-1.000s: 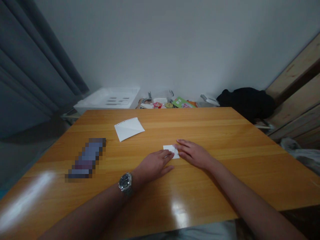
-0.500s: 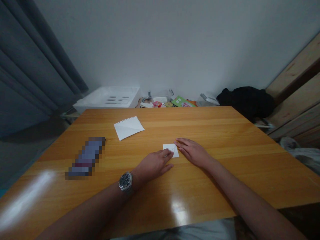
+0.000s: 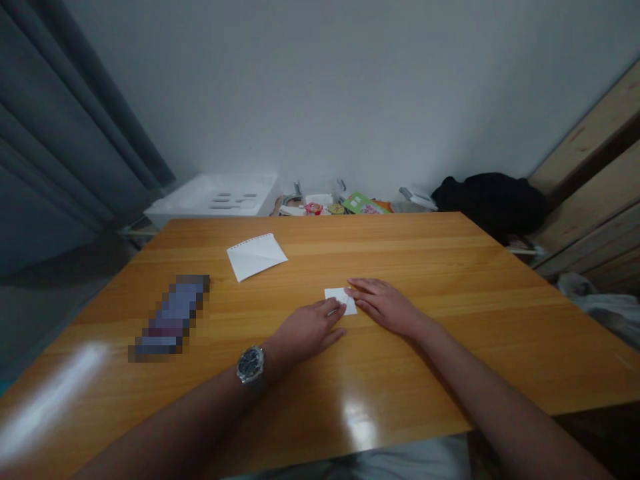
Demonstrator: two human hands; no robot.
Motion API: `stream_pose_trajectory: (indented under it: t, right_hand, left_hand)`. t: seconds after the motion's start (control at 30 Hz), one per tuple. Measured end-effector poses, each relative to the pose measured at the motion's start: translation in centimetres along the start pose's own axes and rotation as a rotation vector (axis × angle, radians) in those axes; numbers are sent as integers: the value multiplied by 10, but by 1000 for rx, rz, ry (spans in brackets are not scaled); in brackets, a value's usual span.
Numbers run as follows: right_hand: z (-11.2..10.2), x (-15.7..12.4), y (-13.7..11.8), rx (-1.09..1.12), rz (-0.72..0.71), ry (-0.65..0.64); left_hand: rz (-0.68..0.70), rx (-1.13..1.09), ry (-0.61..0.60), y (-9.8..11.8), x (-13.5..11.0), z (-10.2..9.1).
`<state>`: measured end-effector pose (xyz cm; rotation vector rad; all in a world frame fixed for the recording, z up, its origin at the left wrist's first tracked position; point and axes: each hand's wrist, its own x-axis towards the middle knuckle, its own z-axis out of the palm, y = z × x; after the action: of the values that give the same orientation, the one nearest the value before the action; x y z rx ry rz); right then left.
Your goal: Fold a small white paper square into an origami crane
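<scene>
A small white piece of paper [image 3: 351,307], roughly square, lies flat on the wooden table [image 3: 400,247]. Fingertips of my left hand [image 3: 310,327] press down on its near left part, with the thumb stretched out on the wood beside it. My right hand [image 3: 385,303] lies with fingers extended, its fingertips touching the paper's right edge. Both hands are palm down, and the fingers hide part of the paper. A watch [image 3: 251,365] is on my left wrist.
A torn-edged white sheet [image 3: 257,257] rests farther back on the left. Nearer sits a pixelated, phone-like object [image 3: 173,317]. Behind the table are a white slotted tray [image 3: 215,193], a green booklet [image 3: 363,203], small packets and a black bag or cloth [image 3: 493,203].
My right fingertips have shifted slightly left and farther onto the paper's right edge. The left hand stays pressed on it, and the view has moved very slightly.
</scene>
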<state>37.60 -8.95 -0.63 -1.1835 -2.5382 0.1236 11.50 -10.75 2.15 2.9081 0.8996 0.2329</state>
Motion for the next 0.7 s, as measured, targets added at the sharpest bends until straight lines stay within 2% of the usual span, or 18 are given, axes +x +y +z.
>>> stream_pose_trajectory:
  t: [0.43,0.57,0.7]
  right_hand:
    - [6,3,5,68,115,63]
    - [2,1,5,124,82,56]
    - [-5,0,0,79,-3,16]
  left_hand:
    - [5,-23,13,-2,0,0]
    - [10,-3,58,-2,-1,2]
    - [14,-6,80,-1,-1,5]
